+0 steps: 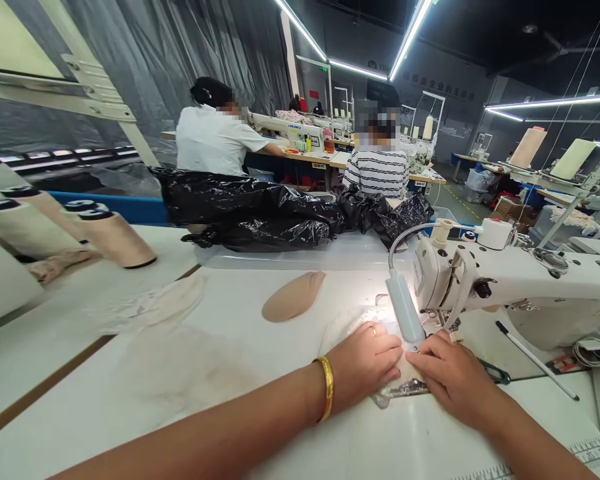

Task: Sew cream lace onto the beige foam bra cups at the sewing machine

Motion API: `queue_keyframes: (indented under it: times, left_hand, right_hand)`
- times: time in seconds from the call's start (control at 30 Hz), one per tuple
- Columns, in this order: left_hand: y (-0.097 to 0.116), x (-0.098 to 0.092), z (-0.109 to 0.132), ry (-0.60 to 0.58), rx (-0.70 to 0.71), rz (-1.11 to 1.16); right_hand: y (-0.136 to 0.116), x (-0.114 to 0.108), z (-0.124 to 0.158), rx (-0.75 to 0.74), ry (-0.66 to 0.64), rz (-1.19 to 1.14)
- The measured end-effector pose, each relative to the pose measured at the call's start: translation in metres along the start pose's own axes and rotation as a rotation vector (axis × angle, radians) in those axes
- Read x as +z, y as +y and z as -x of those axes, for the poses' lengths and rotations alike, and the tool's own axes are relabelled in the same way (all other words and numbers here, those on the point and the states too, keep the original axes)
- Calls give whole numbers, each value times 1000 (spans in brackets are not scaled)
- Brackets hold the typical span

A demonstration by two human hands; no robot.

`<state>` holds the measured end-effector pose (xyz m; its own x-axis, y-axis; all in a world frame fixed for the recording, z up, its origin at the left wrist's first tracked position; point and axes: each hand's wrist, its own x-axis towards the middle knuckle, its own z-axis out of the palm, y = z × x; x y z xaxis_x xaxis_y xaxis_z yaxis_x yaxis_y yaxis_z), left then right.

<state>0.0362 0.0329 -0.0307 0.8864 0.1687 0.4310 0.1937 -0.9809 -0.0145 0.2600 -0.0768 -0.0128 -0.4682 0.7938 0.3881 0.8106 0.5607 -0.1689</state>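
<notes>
Cloth: white lace, flat on the table beneath the lamp, at the needle end of the machine.
Left hand: lying on the lace, fingers bent and close together; whether they pinch it, I cannot tell.
Right hand: at the lace's right side, thumb and forefinger narrow; their grip is unclear.
Lamp: grey, on a bent neck, between the hands.
Machine: white, reaching in from the right.
Table: white, with a beige oval piece, sheer cloth and, at right, a white rod.
Far left: thread cones.
Beyond: black bags.
Room: two seated co-workers, one in white, one in stripes; strip lights above; grey drapes at left.
</notes>
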Motion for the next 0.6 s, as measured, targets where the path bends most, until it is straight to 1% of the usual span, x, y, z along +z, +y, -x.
queue_keyframes:
  times: [0.1,0.3,0.43,0.6]
  left_hand:
    - [-13,1,-7,-50,34,11]
    - [-33,8,-13,-87,79,38]
    - [-38,8,-14,-115,76,74]
    - [-38,0,-14,-76,79,62]
  right_hand:
    - [2,4,1,54,-6,25]
    - [2,8,0,118,-9,54]
    - [1,8,-3,132,-13,64]
    - [3,9,0,88,2,70]
